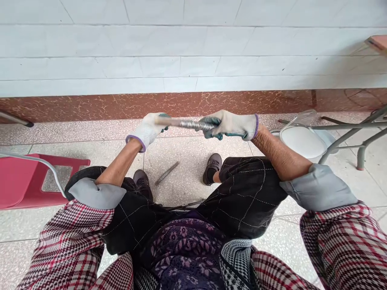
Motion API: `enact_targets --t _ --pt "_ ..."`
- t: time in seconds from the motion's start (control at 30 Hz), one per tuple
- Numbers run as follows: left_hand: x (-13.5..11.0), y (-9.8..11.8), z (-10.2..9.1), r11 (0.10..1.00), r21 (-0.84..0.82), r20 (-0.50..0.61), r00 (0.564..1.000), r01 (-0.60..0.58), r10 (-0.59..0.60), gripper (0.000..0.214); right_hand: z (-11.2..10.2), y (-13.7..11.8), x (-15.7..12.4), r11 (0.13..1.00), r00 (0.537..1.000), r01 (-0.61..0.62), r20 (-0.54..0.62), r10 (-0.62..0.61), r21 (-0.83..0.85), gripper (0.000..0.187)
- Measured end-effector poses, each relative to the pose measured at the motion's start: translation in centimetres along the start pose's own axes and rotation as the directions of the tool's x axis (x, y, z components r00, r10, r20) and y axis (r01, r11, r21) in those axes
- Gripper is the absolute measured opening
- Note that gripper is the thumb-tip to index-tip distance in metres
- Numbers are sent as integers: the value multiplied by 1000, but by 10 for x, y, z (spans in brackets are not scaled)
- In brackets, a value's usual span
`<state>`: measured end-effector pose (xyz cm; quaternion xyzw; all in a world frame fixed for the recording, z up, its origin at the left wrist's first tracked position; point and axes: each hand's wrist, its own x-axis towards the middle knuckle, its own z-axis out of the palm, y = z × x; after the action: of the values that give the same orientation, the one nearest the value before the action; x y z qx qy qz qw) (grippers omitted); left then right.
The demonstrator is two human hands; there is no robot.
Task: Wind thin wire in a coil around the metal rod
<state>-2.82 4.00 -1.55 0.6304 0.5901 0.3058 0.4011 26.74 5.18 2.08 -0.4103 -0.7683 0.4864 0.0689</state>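
Note:
I sit with both arms stretched out in front of my knees, wearing white work gloves with green palms. My left hand [149, 129] is closed round one end of a short rod [187, 124] wound with shiny wire. My right hand [231, 125] is closed round the rod's other end. The rod lies level between the two hands, above the floor. A second thin grey rod [167, 173] lies on the tiled floor between my shoes.
A red plastic stool [21, 181] with a metal wire over it stands at the left. At the right are a white bucket [299, 139] and a grey metal frame [353, 133]. A white tiled wall with a brown skirting runs across ahead.

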Motion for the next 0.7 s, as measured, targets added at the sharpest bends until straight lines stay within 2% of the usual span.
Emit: enact_targets --t 0.1,0.17,0.33,0.43,0.5,0.57,0.63,0.7 --pt "-7 -2 11 999 39 112 994 -22 17 22 2 -15 -3 986 984 -1 -173 31 167 35" --pt "-10 -5 19 996 75 170 985 -51 37 25 7 -21 -2 975 973 17 -228 34 222 34" --pt "-8 -8 27 982 155 226 972 -105 68 23 15 -27 -2 938 986 119 -146 -75 327 56" --pt "-9 -3 27 989 139 190 982 -47 20 21 20 -34 1 948 989 76 -145 -32 309 44" --pt "-13 4 27 991 131 196 980 -3 -23 19 23 -38 6 984 980 -20 -191 54 175 29" --pt "-18 11 27 991 127 234 970 37 -66 17 22 -38 15 984 946 -152 -300 119 -88 20" --pt "-22 15 25 987 137 252 961 84 -117 16 18 -32 24 888 913 -286 -385 138 -361 25" --pt "-24 15 21 980 159 230 961 115 -150 13 12 -21 30 731 912 -368 -378 162 -574 32"
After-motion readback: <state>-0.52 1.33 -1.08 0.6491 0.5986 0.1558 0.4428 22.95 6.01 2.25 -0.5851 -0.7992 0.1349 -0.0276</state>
